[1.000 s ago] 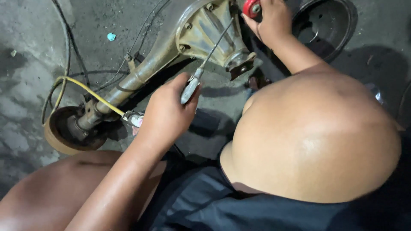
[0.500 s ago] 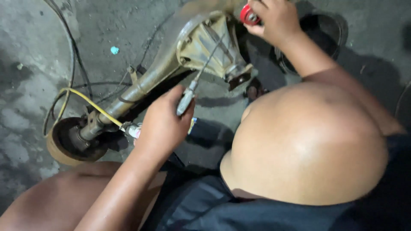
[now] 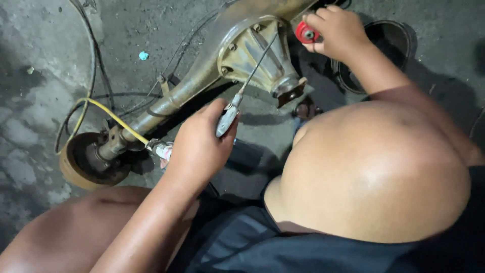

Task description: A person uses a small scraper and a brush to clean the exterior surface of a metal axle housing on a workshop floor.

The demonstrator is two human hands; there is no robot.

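A rusty rear axle housing (image 3: 177, 96) lies across the concrete floor, its differential casing (image 3: 257, 55) near the top middle and a brake drum (image 3: 86, 164) at the left end. My left hand (image 3: 199, 146) grips the grey handle of a long thin screwdriver (image 3: 227, 116); its shaft runs up over the differential casing. A small metal-tipped tool (image 3: 160, 150) pokes out under that hand. My right hand (image 3: 338, 33) holds a red round part (image 3: 305, 34) beside the casing.
A yellow cable (image 3: 108, 115) and black wires (image 3: 93, 65) trail over the axle tube. A dark round drum (image 3: 391, 43) lies on the floor at the top right. My bare knee (image 3: 374, 167) fills the right foreground. A blue scrap (image 3: 144, 55) lies on the floor.
The view has shifted, so the axle sits lower and further right in frame. My right hand with the red part now shows fully. My left hand keeps its grip on the screwdriver.
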